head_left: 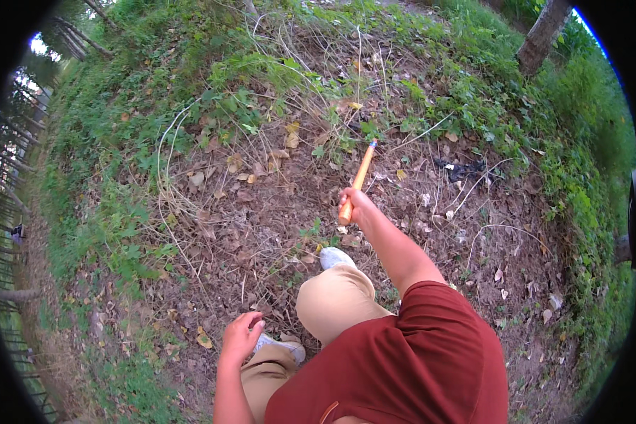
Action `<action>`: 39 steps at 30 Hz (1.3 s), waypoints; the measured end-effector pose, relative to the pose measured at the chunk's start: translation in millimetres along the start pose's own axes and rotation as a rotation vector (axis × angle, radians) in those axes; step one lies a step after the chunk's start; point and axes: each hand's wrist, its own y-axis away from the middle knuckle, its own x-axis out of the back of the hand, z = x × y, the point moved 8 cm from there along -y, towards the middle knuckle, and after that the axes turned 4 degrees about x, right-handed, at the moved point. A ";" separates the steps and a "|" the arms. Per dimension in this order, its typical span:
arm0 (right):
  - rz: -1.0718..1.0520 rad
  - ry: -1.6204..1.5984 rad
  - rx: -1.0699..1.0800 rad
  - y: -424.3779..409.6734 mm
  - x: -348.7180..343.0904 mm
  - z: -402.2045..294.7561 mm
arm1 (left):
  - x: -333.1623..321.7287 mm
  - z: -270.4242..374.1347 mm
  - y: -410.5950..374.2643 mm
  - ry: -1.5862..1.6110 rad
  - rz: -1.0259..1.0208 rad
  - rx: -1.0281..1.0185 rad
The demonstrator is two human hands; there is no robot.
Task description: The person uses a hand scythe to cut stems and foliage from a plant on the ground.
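My right hand point(353, 203) is closed around a smooth orange-yellow handle point(364, 168), near its thicker butt end. The handle points away from me over the ground; its far end has a small blue and red band and meets leaves and stems, so whatever head it may have cannot be made out. My left hand point(240, 335) hangs low with loosely curled fingers, above a white shoe point(281, 347), and holds nothing. Dry vine stems point(161, 153) and green leafy weeds point(233, 106) lie about the ground beyond both hands.
Brown soil carries dry leaves and loose stems. Black plastic-like scrap point(461, 169) lies right of the handle. A tree trunk point(543, 37) stands at upper right, with thick green growth point(577, 127) below it. More trees line the far left. My other white shoe point(336, 258) is forward.
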 end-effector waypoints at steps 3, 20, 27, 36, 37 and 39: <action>0.000 0.101 0.017 23.0 18.2 10.5 | 2.5 -3.1 4.1 -0.047 0.026 -0.026; -0.023 0.062 -0.072 55.0 50.6 11.5 | 11.5 -8.4 -0.1 -0.083 0.099 0.019; -0.077 0.021 -0.037 27.8 61.9 -16.9 | 5.7 1.9 -17.3 -0.059 0.068 0.011; 0.066 -0.005 0.128 -2.3 41.5 -25.9 | 17.4 -4.2 -1.5 -0.078 0.093 0.044; 0.114 -0.035 0.232 -0.1 45.4 -34.4 | 15.8 -5.8 -0.3 -0.052 0.081 0.061; 0.073 -0.095 0.229 8.7 51.5 -38.0 | 16.6 -3.9 3.1 -0.018 0.100 0.041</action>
